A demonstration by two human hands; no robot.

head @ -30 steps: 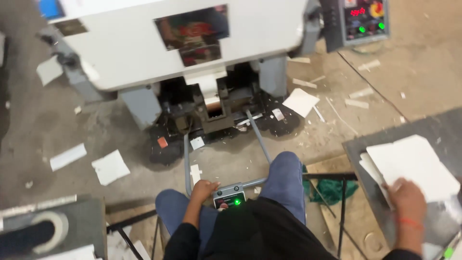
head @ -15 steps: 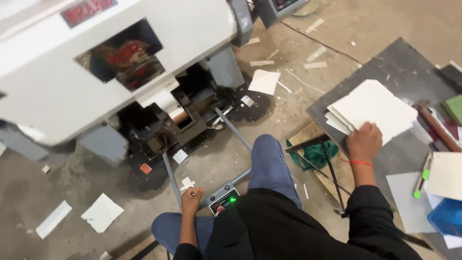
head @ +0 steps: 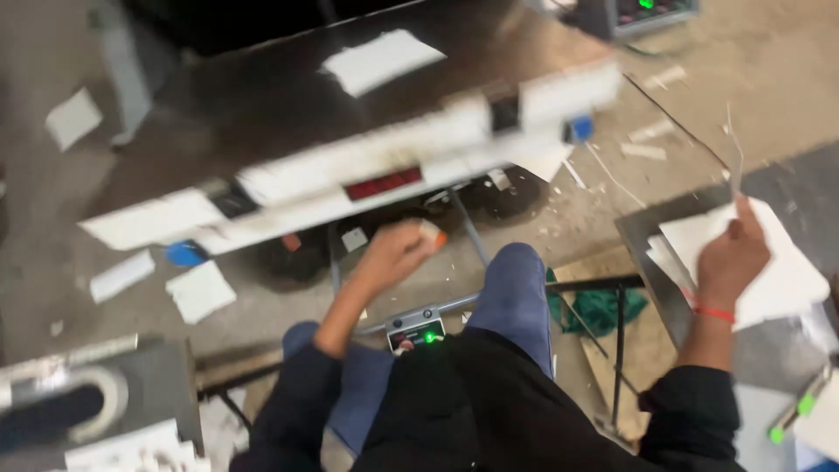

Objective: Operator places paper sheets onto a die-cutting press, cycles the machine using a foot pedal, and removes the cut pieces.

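My left hand [head: 395,253] is raised between my knees, just under the white front edge of the machine [head: 367,170]. Its fingers are curled and blurred; a small orange-and-white bit shows at the fingertips, and I cannot tell whether it is held. My right hand [head: 730,258], with a red wrist band, pinches a thin white sheet [head: 732,153] that stands up edge-on above a stack of white sheets [head: 782,280] on a dark side table [head: 647,240]. Another white sheet [head: 380,61] lies on the machine's dark flat top.
A small control box with a green light [head: 418,332] hangs on a metal frame between my legs. A green cloth [head: 603,306] lies under the side table. Paper scraps [head: 199,290] litter the concrete floor. A grey unit [head: 87,402] stands at lower left.
My left hand has left the control box and risen toward the machine's front. My right hand has lifted one sheet off the stack. The view has tilted up over the machine's top.
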